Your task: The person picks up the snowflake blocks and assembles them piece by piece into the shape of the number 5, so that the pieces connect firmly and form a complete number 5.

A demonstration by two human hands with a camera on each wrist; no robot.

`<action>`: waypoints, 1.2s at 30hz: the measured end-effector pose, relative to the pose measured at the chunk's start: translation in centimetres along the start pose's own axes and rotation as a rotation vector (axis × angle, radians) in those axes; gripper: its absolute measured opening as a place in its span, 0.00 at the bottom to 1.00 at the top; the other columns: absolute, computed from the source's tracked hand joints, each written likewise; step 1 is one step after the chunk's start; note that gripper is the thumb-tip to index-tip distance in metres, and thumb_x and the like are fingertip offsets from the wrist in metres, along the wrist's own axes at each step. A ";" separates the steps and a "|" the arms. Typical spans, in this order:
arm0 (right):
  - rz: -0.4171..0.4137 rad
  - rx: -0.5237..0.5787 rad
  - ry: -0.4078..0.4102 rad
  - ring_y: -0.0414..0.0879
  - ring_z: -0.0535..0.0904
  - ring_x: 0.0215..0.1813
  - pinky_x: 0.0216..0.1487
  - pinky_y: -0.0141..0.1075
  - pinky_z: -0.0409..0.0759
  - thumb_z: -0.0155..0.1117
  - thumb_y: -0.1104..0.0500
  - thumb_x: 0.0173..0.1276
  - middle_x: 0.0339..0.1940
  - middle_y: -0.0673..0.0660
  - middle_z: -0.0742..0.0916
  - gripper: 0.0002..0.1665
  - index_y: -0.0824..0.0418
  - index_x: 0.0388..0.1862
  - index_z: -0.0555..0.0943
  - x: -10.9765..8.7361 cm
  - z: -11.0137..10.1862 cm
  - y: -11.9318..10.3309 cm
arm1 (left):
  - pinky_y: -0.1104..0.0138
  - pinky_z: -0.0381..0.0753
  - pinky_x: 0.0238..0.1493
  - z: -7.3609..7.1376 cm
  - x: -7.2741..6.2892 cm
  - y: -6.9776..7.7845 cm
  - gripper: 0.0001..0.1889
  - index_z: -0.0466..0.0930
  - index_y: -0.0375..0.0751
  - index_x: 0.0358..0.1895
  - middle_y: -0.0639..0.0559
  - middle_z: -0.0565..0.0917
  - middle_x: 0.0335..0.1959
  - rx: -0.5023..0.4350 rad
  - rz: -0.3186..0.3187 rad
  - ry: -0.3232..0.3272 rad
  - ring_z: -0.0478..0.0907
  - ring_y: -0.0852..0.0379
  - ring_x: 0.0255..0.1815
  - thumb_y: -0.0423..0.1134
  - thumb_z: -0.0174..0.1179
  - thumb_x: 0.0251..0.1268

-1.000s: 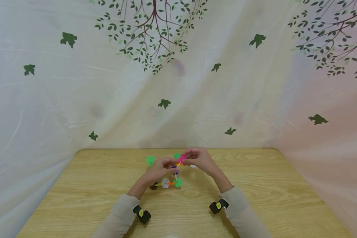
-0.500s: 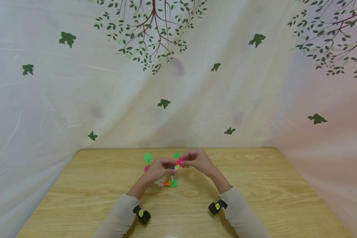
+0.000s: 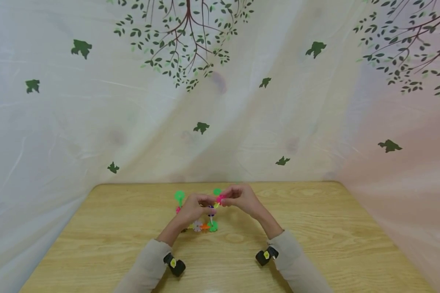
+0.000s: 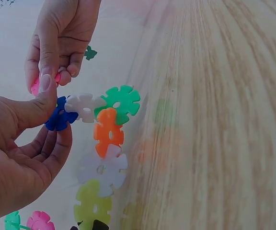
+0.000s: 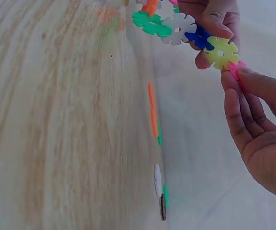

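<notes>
A chain of notched plastic snowflake discs hangs between the hands, low over the table. The left hand (image 3: 196, 209) pinches a blue disc (image 4: 61, 115) between thumb and fingers. Joined to that disc is a yellow disc (image 5: 222, 52), whose far edge meets a pink disc (image 5: 237, 70). The right hand (image 3: 243, 199) pinches the pink disc, partly covering it. From the blue disc the chain runs on through a white disc (image 4: 85, 108), a green disc (image 4: 120, 103), an orange disc (image 4: 109, 134), a pale lilac disc (image 4: 104, 168) and another yellow disc (image 4: 92, 203).
In the right wrist view, loose discs lie flat on the wooden table (image 5: 71, 143): an orange disc (image 5: 152, 110), a white disc (image 5: 157, 181), a black disc (image 5: 163, 208) and some green ones. A pale cloth (image 3: 220, 154) with printed leaves rises behind the table.
The chain has shifted a little left, and the pink disc has come slightly left and down with the right hand. Both hands keep their pinch.
</notes>
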State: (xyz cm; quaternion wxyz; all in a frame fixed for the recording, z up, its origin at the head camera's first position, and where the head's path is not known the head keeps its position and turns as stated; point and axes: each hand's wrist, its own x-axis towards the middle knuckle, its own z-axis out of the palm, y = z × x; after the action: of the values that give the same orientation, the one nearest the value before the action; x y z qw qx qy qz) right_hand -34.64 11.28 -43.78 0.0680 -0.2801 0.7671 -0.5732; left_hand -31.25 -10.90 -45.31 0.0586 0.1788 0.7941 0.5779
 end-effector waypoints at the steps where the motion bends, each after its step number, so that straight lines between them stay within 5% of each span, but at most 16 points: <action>1: 0.002 0.002 0.001 0.43 0.86 0.34 0.43 0.48 0.88 0.71 0.68 0.66 0.38 0.70 0.89 0.09 0.71 0.45 0.86 0.0 0.1 0.0 | 0.53 0.87 0.45 0.0 0.0 0.0 0.13 0.87 0.34 0.53 0.37 0.86 0.49 0.003 0.004 0.001 0.81 0.55 0.42 0.28 0.66 0.66; 14: -0.015 0.019 -0.005 0.40 0.86 0.33 0.41 0.46 0.88 0.70 0.68 0.66 0.38 0.70 0.89 0.09 0.73 0.43 0.86 -0.2 0.1 -0.3 | 0.53 0.87 0.41 0.1 0.0 0.3 0.12 0.89 0.37 0.50 0.42 0.87 0.43 0.059 0.031 0.022 0.80 0.58 0.36 0.27 0.67 0.64; 21: -0.006 0.023 -0.032 0.40 0.87 0.34 0.45 0.56 0.87 0.70 0.70 0.66 0.39 0.72 0.89 0.08 0.74 0.43 0.86 -0.2 0.2 -0.3 | 0.55 0.87 0.38 0.1 0.0 0.1 0.12 0.88 0.32 0.49 0.37 0.87 0.43 0.062 0.053 0.004 0.82 0.58 0.33 0.26 0.67 0.63; 29: -0.006 0.022 -0.028 0.40 0.88 0.33 0.43 0.50 0.89 0.71 0.69 0.66 0.38 0.71 0.89 0.09 0.73 0.43 0.87 -0.1 0.4 -0.3 | 0.50 0.87 0.39 0.1 0.0 0.1 0.12 0.88 0.32 0.50 0.36 0.87 0.44 0.052 0.054 -0.004 0.83 0.57 0.32 0.25 0.66 0.64; 36: 0.005 -0.007 -0.036 0.42 0.86 0.34 0.43 0.47 0.88 0.69 0.68 0.68 0.38 0.72 0.88 0.09 0.72 0.45 0.85 -0.1 0.2 -0.6 | 0.59 0.87 0.45 -0.8 -0.2 0.6 0.18 0.83 0.36 0.60 0.36 0.86 0.48 0.056 0.060 -0.092 0.84 0.55 0.41 0.31 0.65 0.69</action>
State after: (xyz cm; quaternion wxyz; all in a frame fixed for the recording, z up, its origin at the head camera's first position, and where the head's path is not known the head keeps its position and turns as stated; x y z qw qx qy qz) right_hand -34.25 11.07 -43.30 0.0822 -0.2887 0.7684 -0.5652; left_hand -31.21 -11.53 -44.55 0.0727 0.2303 0.8006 0.5484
